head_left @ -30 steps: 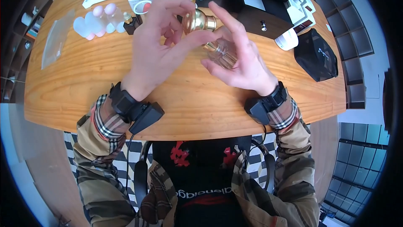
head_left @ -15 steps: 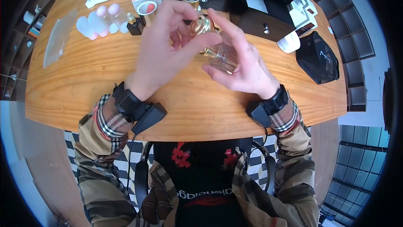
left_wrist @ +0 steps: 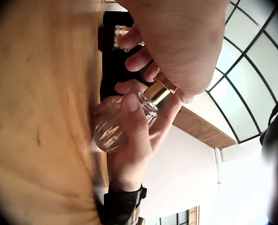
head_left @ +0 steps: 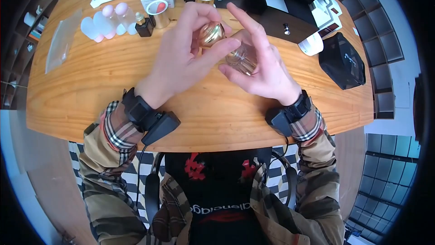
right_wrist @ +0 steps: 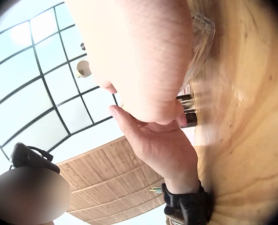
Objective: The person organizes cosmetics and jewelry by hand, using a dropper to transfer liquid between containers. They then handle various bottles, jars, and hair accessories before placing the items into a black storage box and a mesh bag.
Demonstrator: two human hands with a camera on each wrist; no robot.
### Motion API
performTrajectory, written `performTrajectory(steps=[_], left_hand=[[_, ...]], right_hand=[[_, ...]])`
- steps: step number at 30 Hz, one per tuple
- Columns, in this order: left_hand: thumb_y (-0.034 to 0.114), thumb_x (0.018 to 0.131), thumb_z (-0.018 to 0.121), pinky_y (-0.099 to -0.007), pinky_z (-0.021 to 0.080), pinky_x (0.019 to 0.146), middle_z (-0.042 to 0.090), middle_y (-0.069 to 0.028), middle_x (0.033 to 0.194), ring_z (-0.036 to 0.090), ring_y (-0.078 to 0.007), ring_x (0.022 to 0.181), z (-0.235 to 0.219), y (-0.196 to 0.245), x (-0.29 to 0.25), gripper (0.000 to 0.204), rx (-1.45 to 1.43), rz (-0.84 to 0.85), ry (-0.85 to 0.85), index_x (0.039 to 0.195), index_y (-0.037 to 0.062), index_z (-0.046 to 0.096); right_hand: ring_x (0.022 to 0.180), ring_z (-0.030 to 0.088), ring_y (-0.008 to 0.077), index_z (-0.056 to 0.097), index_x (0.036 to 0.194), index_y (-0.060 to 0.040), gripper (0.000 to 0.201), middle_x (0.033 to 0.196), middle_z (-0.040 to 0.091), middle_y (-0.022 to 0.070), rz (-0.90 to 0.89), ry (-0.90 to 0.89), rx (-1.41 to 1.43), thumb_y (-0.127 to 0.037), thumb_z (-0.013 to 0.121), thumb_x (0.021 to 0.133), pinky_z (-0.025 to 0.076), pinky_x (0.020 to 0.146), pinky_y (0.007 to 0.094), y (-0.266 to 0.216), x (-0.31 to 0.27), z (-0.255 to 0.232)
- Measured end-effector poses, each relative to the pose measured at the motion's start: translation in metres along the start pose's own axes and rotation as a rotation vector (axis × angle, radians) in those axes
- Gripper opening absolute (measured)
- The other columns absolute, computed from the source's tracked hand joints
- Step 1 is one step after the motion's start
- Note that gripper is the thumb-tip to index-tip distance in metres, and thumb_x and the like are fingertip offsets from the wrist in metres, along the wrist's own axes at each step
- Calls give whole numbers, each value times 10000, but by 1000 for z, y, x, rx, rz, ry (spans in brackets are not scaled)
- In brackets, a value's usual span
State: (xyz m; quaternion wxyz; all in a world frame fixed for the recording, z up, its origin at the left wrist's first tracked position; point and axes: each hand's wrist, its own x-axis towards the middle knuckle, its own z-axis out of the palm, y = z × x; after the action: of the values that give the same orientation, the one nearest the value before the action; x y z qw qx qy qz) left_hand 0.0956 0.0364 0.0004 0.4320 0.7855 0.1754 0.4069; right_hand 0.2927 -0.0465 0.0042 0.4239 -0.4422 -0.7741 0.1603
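My left hand (head_left: pixel 179 59) pinches a rounded shiny gold cap (head_left: pixel 211 34) between thumb and fingers, above the middle of the table. In my right hand (head_left: pixel 272 72) is a clear ribbed glass perfume bottle (head_left: pixel 244 59), lying tilted with its neck toward the cap. The left wrist view shows the bottle (left_wrist: pixel 111 129) under the right thumb, with a gold collar (left_wrist: pixel 158 92) running up to the left hand's fingers. Cap and neck are close together, partly hidden by the left thumb. The right wrist view catches only an edge of the bottle (right_wrist: pixel 203 44) behind the right hand.
On the wooden table (head_left: pixel 217 122) a gold-rimmed cup (head_left: pixel 158 14), a small dark dropper bottle (head_left: pixel 144 25) and pink-capped bottles (head_left: pixel 108 22) stand back left. A black drawer box (head_left: pixel 272 18), a white jar (head_left: pixel 311 44) and a black pouch (head_left: pixel 343 61) are at the right.
The gold cap has turned in my left hand, from side-on to its rounded top facing up. The left hand has shifted slightly right; my right hand keeps its hold on the bottle.
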Motion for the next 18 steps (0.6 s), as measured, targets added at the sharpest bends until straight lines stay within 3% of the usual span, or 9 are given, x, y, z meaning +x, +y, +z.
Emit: performTrajectory(steps=[2, 4, 5, 7, 11, 13, 18], left_hand=[[166, 1039, 622, -265, 537, 843, 678, -106, 1155, 643, -134, 1060, 0, 2, 0, 301, 31, 27, -13, 1259, 57, 447], [257, 1052, 588, -247, 432, 675, 683, -47, 995, 540, -90, 785, 2, 8, -1, 254, -264, 0, 65, 1187, 58, 507], [257, 1052, 588, -247, 432, 675, 683, -47, 995, 540, -90, 785, 1, 7, -2, 254, -265, -2, 67, 1187, 58, 507], [253, 1099, 448, -273, 465, 767, 668, -64, 1076, 566, -112, 869, -2, 5, -1, 239, -135, 117, 57, 1203, 54, 528], [249, 1101, 421, -298, 475, 796, 643, -71, 1094, 562, -136, 894, -4, 3, 2, 257, -45, 194, 156, 1192, 44, 545], [346, 1113, 346, -349, 483, 871, 594, -135, 1192, 576, -193, 949, -2, 3, 7, 365, -15, 284, 413, 1195, 26, 502], [297, 1099, 369, -363, 470, 888, 551, -119, 1056, 519, -189, 856, -15, 0, 0, 305, -3, 326, 449, 1120, 16, 486]], right_hand=[[861, 648, 136, 221, 1626, -58, 997, 954, 672, 82, 26, -21, 21, 10, 779, 802, 508, 806, 264, -1, 0, -1], [834, 650, 137, 222, 1627, -64, 1002, 946, 673, 79, 49, -35, -14, 3, 782, 799, 509, 780, 261, -2, 0, -1], [834, 650, 137, 222, 1627, -64, 1002, 946, 673, 79, 49, -38, -12, 3, 782, 799, 509, 780, 261, -3, 0, 0], [797, 640, 136, 227, 1629, -75, 1005, 927, 664, 69, 47, -30, -37, -3, 786, 797, 505, 745, 261, -5, 0, -2], [766, 621, 129, 232, 1630, -87, 1004, 908, 646, 58, 103, -21, -2, -11, 788, 797, 494, 725, 256, -6, 0, -2], [747, 683, 277, 266, 1625, -155, 1003, 870, 674, 104, 102, 8, -32, -82, 790, 772, 548, 701, 366, -6, -1, -2], [743, 680, 278, 269, 1623, -156, 998, 863, 670, 101, 92, 25, -28, -98, 790, 774, 542, 699, 371, -4, 0, -2]])
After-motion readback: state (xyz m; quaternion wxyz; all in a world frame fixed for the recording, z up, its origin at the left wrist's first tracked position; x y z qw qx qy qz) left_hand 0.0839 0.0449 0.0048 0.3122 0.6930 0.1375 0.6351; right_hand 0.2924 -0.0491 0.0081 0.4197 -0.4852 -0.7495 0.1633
